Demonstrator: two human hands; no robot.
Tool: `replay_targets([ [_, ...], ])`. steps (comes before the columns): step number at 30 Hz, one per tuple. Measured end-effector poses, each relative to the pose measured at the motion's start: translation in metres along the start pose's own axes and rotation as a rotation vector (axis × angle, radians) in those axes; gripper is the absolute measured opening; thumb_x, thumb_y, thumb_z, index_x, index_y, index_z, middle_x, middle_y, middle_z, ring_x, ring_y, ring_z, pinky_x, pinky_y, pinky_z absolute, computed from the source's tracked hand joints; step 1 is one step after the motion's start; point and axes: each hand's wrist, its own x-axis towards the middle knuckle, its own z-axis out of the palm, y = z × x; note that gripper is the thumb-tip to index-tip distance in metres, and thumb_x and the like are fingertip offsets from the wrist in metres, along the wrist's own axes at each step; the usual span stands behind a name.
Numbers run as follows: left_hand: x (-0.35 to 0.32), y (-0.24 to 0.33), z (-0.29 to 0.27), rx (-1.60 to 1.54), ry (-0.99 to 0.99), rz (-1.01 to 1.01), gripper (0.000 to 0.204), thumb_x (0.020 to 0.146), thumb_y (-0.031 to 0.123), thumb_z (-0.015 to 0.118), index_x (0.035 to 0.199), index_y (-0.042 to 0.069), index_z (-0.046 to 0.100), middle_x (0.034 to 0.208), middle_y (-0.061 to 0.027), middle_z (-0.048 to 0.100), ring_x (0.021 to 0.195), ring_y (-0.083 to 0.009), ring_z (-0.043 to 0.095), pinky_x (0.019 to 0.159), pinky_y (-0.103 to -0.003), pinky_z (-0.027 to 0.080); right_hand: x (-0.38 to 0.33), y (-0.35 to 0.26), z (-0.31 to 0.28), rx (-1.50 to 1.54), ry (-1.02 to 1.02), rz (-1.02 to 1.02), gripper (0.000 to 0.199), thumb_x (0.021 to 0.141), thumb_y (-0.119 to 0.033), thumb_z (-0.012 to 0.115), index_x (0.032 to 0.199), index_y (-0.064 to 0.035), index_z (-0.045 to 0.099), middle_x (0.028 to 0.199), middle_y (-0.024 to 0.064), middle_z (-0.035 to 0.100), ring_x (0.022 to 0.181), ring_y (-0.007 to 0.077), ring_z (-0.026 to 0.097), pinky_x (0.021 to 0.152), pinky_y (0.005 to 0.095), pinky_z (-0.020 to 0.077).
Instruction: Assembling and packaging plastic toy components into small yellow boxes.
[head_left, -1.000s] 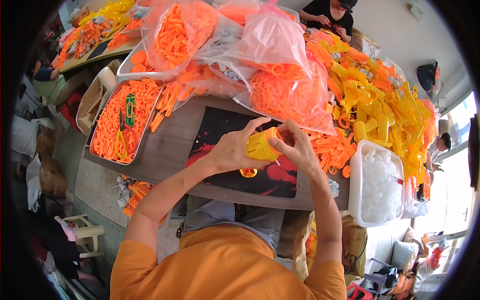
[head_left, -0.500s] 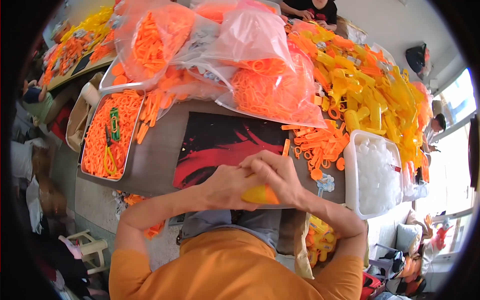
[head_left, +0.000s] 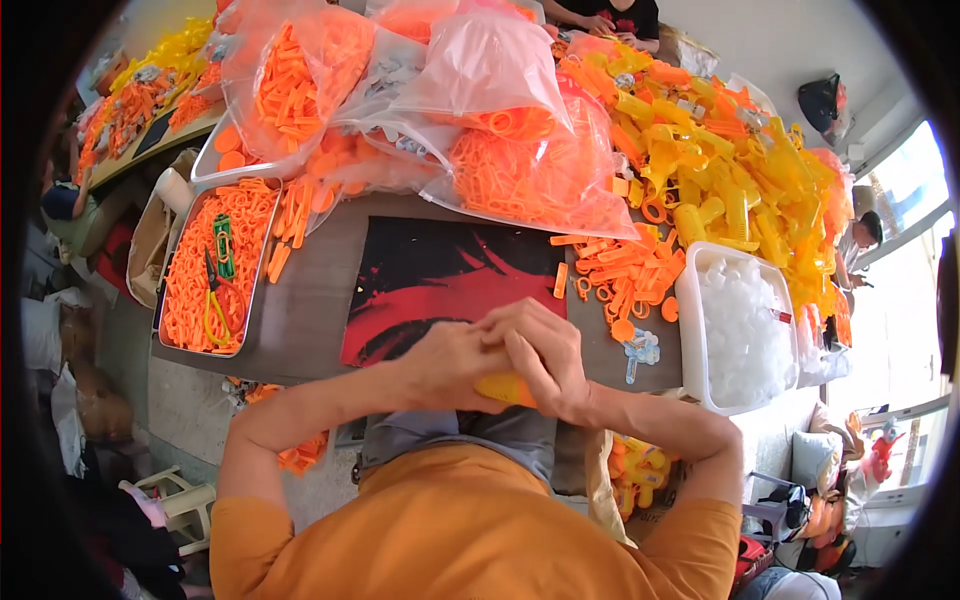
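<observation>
Pressed together in front of my body, my left hand point(head_left: 447, 365) and my right hand point(head_left: 548, 352) are both closed around a yellow-and-orange plastic toy part point(head_left: 502, 387). Only a small rounded bit of it shows below the fingers, so its full shape is hidden. The right fingers lie over the left ones. Just beyond the hands is a black-and-red mat point(head_left: 430, 275) on the grey table point(head_left: 300, 320). Loose orange plastic parts point(head_left: 640, 275) lie to the right of the mat, with pale blue pieces point(head_left: 641, 350) nearer me.
Left stands a metal tray point(head_left: 262, 300) of orange pieces, holding yellow-handled pliers point(head_left: 213, 310). Clear bags point(head_left: 490, 80) of orange parts fill the back. Yellow parts point(head_left: 740, 190) pile up at right, behind a white tub point(head_left: 697, 370) of translucent pieces. Another person point(head_left: 640, 20) sits opposite.
Both hands stay pressed together on the toy part, and less of it shows than before. The right fingers have shifted over it. The whole view has tilted slightly.
</observation>
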Motion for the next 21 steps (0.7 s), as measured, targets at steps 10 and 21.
replay_targets([
  [10, -0.038, -0.029, -0.045, -1.159, 0.344, -0.585, 0.069, 0.093, 0.029, 0.062, 0.149, 0.004, 0.03, 0.135, -0.0132, 0.052, 0.127, -0.0258, 0.053, 0.108, -0.041, 0.042, -0.015, 0.108, -0.06, -0.636, 0.069, 0.732, 0.037, 0.093, -0.036, 0.063, 0.093, 0.0015, 0.064, 0.092, 0.0172, 0.068, 0.091, 0.0338, 0.065, 0.078, 0.0384, 0.0513],
  [21, -0.016, -0.046, 0.002, -1.945, 0.672, -0.472, 0.057, 0.093, 0.051, 0.054, 0.124, 0.003, 0.051, 0.104, -0.0132, 0.061, 0.102, -0.0286, 0.061, 0.092, -0.044, 0.051, -0.02, 0.141, -0.039, -0.998, 0.03, 0.43, 0.017, 0.09, -0.019, 0.063, 0.088, -0.0034, 0.068, 0.081, 0.0124, 0.065, 0.08, 0.0277, 0.06, 0.072, 0.0394, 0.0442],
])
